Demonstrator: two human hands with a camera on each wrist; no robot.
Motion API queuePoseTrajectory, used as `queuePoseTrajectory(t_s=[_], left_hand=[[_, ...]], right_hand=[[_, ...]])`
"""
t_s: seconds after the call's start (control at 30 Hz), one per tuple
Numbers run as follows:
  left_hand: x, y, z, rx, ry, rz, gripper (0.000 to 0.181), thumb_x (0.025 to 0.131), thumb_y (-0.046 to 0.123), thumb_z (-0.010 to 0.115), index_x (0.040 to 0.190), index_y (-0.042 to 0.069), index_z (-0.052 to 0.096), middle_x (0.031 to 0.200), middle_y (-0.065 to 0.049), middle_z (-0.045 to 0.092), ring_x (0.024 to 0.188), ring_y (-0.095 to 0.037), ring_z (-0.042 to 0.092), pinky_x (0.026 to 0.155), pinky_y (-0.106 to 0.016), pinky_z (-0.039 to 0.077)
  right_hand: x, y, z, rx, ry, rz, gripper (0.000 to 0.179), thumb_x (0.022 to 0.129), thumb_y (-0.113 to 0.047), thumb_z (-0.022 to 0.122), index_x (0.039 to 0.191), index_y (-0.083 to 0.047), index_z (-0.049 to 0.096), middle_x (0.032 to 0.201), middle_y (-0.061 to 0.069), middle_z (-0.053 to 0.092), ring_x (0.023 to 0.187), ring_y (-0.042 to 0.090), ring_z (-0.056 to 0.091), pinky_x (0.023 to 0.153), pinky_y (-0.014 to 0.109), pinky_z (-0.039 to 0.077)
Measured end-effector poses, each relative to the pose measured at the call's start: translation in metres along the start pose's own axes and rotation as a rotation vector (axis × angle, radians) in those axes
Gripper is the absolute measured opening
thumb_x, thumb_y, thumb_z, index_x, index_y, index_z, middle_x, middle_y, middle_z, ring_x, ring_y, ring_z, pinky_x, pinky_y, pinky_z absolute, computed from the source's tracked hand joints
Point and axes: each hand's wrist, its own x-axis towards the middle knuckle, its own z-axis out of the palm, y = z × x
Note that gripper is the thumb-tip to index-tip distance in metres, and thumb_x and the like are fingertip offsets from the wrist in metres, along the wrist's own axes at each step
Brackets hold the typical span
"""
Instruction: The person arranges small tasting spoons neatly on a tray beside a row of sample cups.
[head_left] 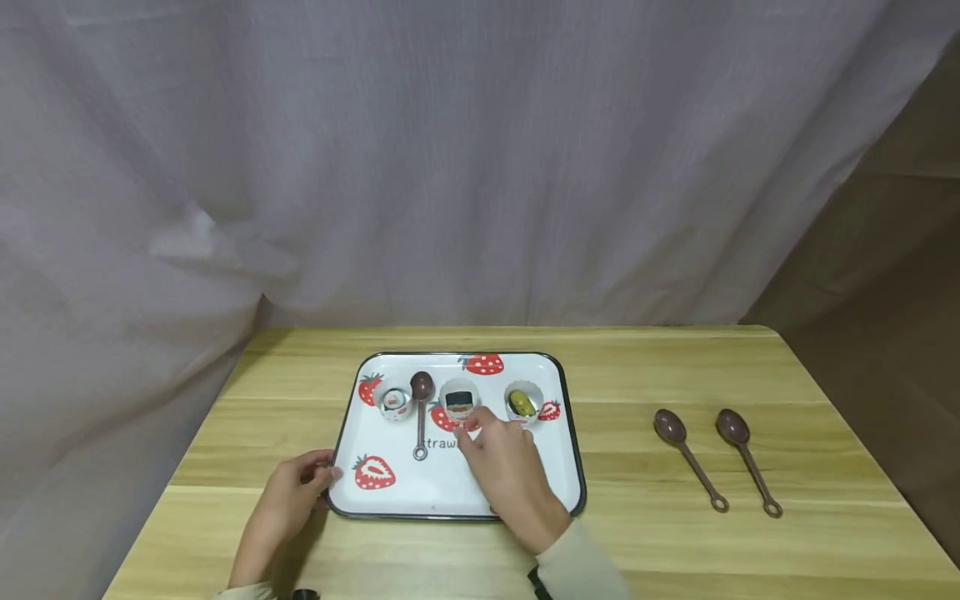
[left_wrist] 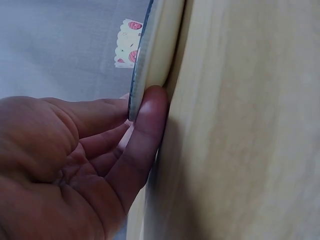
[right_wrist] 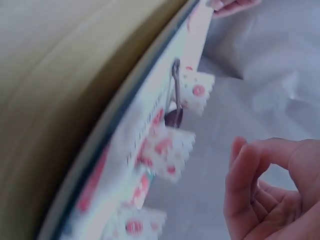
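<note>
Pale sleeves [head_left: 583, 568] are seen nearest the camera, and from them two bare hands are extended above a wooden table [head_left: 637, 533]. By the left hand [head_left: 281, 500], the near left part of a white tray [head_left: 405, 503] printed with strawberries is gripped; in the left wrist view its rim is pinched between thumb and fingers. Above the tray, the right hand [head_left: 510, 471] is held with thumb and forefinger brought together; in the right wrist view nothing is seen between the tips, so these fingers are judged to be curled without a load.

On the tray, three scalloped cups are lined up: a left cup [head_left: 392, 384] with a round roll-like piece [head_left: 393, 401], a middle cup [head_left: 460, 385] with a dark-topped piece [head_left: 459, 400], near the right fingertips, and a right cup [head_left: 522, 387] with a yellow-green piece [head_left: 522, 403]. One brown tray spoon [head_left: 422, 408] is laid between the left and middle cups, its handle directed toward the near edge. An inner spoon [head_left: 691, 459] and an outer spoon [head_left: 750, 462] are placed side by side on the table, well right of the tray.

Each cup is already filled, and one spoon is already set on the tray; two are left off it. The arranging is therefore judged to be only partly done.
</note>
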Motion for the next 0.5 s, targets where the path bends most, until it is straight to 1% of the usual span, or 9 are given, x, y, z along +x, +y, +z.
queuePoseTrajectory(t_s=[0.07,0.13,0.23,0.37,0.5], left_hand=[[0.001,0.000,0.000,-0.004,0.000,0.002,0.039,0.101,0.003,0.066,0.135,-0.015,0.060,0.102,-0.015,0.070,0.092,-0.023,0.068,0.069,-0.032,0.065],[0.002,0.000,-0.001,-0.007,0.002,-0.006,0.039,0.101,0.003,0.066,0.135,-0.014,0.061,0.103,-0.015,0.070,0.091,-0.022,0.068,0.069,-0.032,0.065],[0.003,-0.002,-0.001,-0.010,0.001,-0.018,0.038,0.101,0.003,0.066,0.135,-0.013,0.062,0.102,-0.014,0.071,0.090,-0.021,0.068,0.069,-0.032,0.064],[0.002,-0.003,0.000,-0.018,-0.003,-0.030,0.038,0.101,0.004,0.066,0.135,-0.012,0.062,0.103,-0.014,0.072,0.089,-0.021,0.068,0.069,-0.032,0.064],[0.002,-0.004,-0.001,-0.015,0.002,-0.033,0.039,0.101,0.006,0.066,0.136,-0.012,0.062,0.105,-0.016,0.072,0.090,-0.021,0.069,0.070,-0.032,0.064]], right_hand=[[-0.003,0.006,-0.014,0.006,0.022,-0.008,0.014,0.095,-0.018,0.079,0.102,-0.006,0.075,0.062,-0.004,0.068,0.052,0.006,0.057,0.047,0.028,0.043],[-0.006,0.013,-0.027,0.007,0.044,-0.005,0.013,0.095,-0.019,0.078,0.102,-0.008,0.075,0.067,-0.006,0.070,0.056,0.007,0.059,0.051,0.029,0.045],[-0.010,0.025,-0.048,0.025,0.053,0.048,0.013,0.097,-0.021,0.077,0.103,-0.010,0.075,0.075,-0.006,0.072,0.062,0.008,0.059,0.056,0.030,0.046],[-0.016,0.046,-0.075,0.055,0.068,0.108,0.009,0.098,-0.020,0.076,0.102,-0.013,0.077,0.080,-0.006,0.071,0.066,0.008,0.056,0.059,0.026,0.046],[-0.022,0.071,-0.098,0.069,0.093,0.101,0.006,0.097,-0.016,0.076,0.101,-0.012,0.078,0.082,-0.005,0.071,0.073,0.009,0.059,0.063,0.023,0.048]])
